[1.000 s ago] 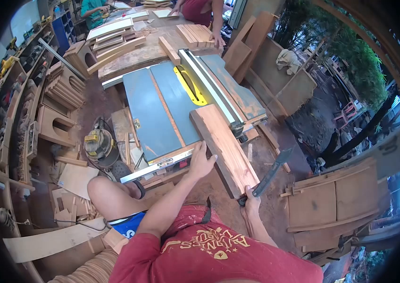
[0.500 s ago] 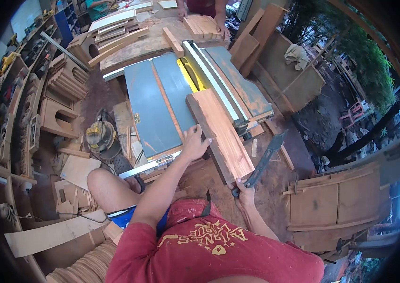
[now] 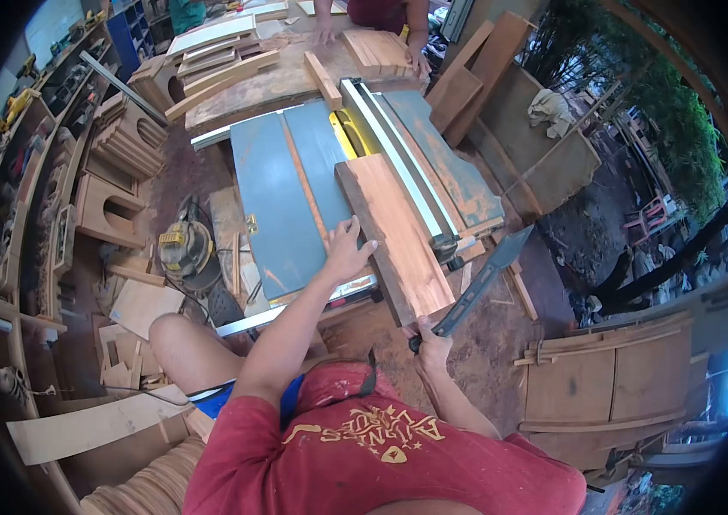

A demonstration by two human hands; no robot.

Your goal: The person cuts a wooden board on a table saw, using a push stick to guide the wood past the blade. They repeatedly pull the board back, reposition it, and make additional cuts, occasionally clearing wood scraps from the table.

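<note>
A thick, long wooden board lies on the blue-grey table saw, its far end near the yellow blade insert and its near end past the table's front edge. My left hand presses on the board's left side with fingers spread, not wrapped round it. At the near end, my right hand is closed round the handle of a dark grey push stick, the thumb touching the board. The push stick slants up to the right, beside the board. The saw's metal fence runs to the board's right.
Across the outfeed table, a person's hand rests by a stack of wooden pieces. A loose strip lies near the fence. A yellow-and-black shop vacuum stands left of the saw. Cabinet panels lie at right.
The board has shifted slightly forward and left, with both my hands and the push stick moving along. Across the table, the other person's hand now lies flat on the surface.
</note>
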